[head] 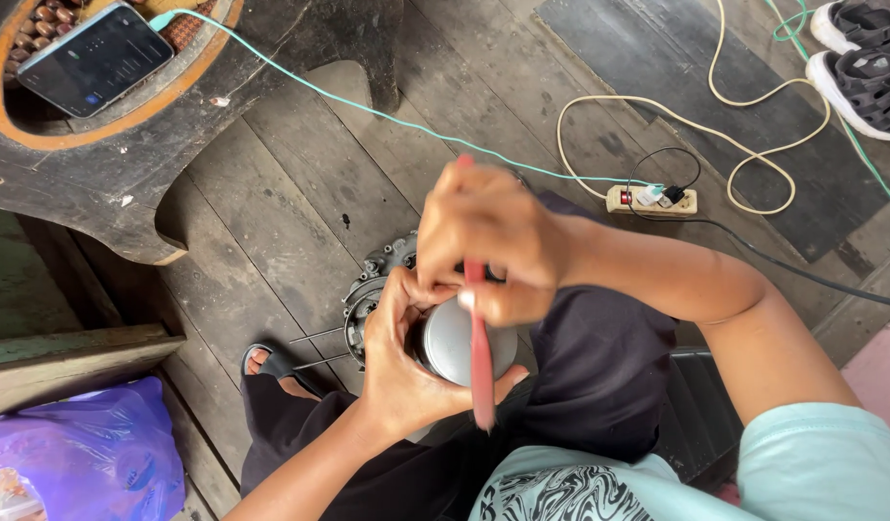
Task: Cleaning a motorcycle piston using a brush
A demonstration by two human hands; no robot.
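Red tool (480,347), pinched in the right hand (493,256), could slip off the grey motor housing (459,342) into the gripping left hand (406,357).

Where things lie around the lap

A motor (397,309) sits on the person's lap, near centre. The left hand (406,371) wraps it from the near side; the right hand (493,246) lies over its far side, holding a tool (481,357). Far left, a phone (96,58) rests on a table (107,183). A bag (78,453) lies near left. Far right, a power strip (651,200) lies on the floor (300,193), with sandals (865,63) beyond it.
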